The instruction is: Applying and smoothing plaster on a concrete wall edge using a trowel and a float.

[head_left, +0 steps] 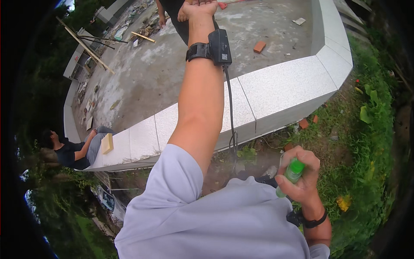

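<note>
Partly, the right hand (307, 176) is hiding the green-capped bottle (295, 168), which it is holding beside the pale shirt (215, 220), fingers curling snugly around it. Beyond the white wall (278, 88), the left hand (201, 7) is showing its palm, but the upper edge is cropping its fingers, so I cannot tell how far they are spreading or whether they are holding anything.

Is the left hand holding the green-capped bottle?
No, the right hand grips the green-capped bottle, beside the front of the pale grey T-shirt.
</note>
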`<state>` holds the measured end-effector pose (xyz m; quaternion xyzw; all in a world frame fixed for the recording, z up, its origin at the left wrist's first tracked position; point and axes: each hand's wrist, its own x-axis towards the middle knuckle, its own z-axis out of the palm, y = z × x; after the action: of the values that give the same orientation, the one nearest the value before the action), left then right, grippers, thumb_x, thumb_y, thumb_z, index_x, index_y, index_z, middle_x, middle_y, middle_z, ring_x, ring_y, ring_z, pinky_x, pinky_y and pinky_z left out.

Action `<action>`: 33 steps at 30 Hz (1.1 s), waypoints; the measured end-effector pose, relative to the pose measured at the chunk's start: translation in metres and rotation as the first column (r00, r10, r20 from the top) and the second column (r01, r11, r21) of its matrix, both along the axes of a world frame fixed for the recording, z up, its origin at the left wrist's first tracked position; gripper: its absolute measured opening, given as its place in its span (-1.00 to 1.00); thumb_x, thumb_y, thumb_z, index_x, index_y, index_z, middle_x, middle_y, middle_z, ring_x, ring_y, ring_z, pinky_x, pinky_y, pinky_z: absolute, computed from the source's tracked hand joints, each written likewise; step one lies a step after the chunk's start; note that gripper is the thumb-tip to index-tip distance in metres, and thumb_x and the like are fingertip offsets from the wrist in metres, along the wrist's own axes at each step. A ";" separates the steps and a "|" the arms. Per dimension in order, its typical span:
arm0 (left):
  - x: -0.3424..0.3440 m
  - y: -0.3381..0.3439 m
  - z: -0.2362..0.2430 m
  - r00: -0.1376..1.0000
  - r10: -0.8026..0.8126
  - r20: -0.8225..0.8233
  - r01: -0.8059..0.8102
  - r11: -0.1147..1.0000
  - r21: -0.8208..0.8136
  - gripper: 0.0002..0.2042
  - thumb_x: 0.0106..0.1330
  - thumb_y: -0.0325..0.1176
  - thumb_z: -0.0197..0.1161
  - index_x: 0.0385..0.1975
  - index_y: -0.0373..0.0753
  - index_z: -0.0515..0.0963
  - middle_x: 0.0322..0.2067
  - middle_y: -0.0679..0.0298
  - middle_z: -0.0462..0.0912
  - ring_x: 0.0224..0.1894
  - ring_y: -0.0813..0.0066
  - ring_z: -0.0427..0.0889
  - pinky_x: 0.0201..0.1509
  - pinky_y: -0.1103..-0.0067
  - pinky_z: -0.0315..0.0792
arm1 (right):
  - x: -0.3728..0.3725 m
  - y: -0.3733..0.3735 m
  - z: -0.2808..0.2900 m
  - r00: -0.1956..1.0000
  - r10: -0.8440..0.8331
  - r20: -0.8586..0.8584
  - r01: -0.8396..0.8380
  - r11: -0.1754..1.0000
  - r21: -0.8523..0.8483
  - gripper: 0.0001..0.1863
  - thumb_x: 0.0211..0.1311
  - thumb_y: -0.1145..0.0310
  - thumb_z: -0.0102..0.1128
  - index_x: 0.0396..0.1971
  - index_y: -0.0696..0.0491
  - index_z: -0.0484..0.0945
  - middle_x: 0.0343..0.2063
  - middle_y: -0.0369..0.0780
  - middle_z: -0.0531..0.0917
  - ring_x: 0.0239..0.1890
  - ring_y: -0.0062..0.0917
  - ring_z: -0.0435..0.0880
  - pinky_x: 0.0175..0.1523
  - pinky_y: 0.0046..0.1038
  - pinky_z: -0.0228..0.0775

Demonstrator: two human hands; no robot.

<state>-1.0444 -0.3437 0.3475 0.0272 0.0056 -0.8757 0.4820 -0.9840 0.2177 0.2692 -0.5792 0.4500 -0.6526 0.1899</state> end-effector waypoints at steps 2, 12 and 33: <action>0.011 0.004 0.004 1.000 0.027 -0.002 -0.027 1.000 0.002 -0.49 0.49 0.12 -0.21 -0.23 -0.25 0.46 -0.34 0.20 0.58 -0.30 0.27 0.58 -0.17 0.27 0.53 | -0.005 0.001 -0.002 1.000 -0.018 0.006 0.018 1.000 0.006 -0.13 -0.02 0.61 0.38 0.32 -0.16 0.19 -0.30 -0.15 0.54 -0.50 -0.60 0.50 -0.42 -0.51 0.39; 0.029 0.027 0.018 0.996 0.089 -0.011 -0.089 0.996 0.015 -0.50 0.51 0.10 -0.22 -0.13 -0.27 0.44 -0.20 0.21 0.56 -0.20 0.28 0.56 -0.08 0.30 0.51 | -0.059 -0.015 -0.042 0.938 -0.319 -0.137 0.342 0.916 0.208 -0.28 0.06 0.48 0.39 0.26 0.02 0.28 -0.20 -0.14 0.56 -0.26 -0.47 0.56 -0.11 -0.40 0.45; 0.022 0.122 0.062 0.982 0.037 -0.188 -0.097 0.942 -0.321 -0.45 0.54 0.08 -0.30 -0.35 -0.24 0.52 -0.46 0.14 0.58 -0.35 0.24 0.60 -0.18 0.27 0.53 | -0.099 -0.087 -0.037 0.878 -0.075 0.472 -0.064 0.960 0.271 -0.25 0.17 0.49 0.22 0.36 -0.12 0.12 -0.38 -0.30 0.46 -0.53 -0.64 0.49 -0.45 -0.54 0.39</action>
<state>-1.0228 -0.2214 0.4095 -0.1327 -0.0962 -0.8464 0.5067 -1.0834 0.1308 0.2317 -0.3662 0.4782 -0.7059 0.3728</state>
